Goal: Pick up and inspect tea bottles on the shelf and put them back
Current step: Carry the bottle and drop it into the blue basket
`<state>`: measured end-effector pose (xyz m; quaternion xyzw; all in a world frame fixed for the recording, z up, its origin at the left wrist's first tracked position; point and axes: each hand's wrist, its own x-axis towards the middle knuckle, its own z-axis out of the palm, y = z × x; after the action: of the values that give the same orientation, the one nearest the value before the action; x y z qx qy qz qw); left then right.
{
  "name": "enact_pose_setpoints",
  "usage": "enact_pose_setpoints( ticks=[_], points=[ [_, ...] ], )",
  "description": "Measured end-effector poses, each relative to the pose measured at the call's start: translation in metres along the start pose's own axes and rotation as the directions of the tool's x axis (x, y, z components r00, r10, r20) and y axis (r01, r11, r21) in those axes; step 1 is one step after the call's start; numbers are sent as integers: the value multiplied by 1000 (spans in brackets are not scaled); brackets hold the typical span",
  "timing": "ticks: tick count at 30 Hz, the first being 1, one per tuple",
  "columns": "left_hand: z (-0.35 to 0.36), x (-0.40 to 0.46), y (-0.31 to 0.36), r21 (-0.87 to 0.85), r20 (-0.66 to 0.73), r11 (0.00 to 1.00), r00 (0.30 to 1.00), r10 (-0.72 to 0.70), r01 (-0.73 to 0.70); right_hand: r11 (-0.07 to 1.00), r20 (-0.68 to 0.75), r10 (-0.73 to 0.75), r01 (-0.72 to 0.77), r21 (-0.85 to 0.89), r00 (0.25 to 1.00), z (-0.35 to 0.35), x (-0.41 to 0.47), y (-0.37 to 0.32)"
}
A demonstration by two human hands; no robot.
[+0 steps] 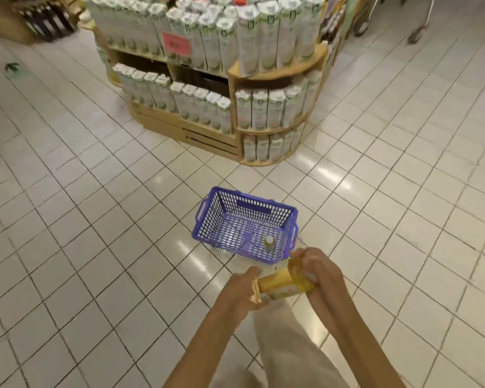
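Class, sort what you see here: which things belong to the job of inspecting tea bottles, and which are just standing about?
Part of the job:
- bottle, held sideways
- left hand at one end
- right hand at the other end

Just about:
- basket on the floor
- small bottle standing in it
- carton display
- pink sign

A pale tiled floor (95, 233) fills the view. On it, just past centre toward six o'clock, stands a purple plastic basket (207, 219), with a small bottle (268, 243) upright in its near right corner. At twelve o'clock a wooden display stand (207, 141) rests on the tiles, its tiers packed with white cartons (259, 107).
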<state>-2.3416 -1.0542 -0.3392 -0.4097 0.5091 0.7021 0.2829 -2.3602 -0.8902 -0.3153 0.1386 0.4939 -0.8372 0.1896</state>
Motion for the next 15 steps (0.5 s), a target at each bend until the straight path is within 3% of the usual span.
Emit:
enact_pose_setpoints(
  ticks=[5,10,12,15],
  points=[
    [2,107,52,-215,46,969,992,-113,121,968,-145,125,-153,-199,982,6,123,11],
    [-23,248,72,-323,-50,938,988,-148,124,815,-210,351,-408,-411,913,-18,253,65],
    [-33,308,76,-314,-43,939,986,-164,142,747,-209,355,-411,-523,911,-38,306,97],
    [-51,399,63,-163,-63,967,976,-206,194,662,-165,283,-317,-679,945,-68,379,148]
  ],
)
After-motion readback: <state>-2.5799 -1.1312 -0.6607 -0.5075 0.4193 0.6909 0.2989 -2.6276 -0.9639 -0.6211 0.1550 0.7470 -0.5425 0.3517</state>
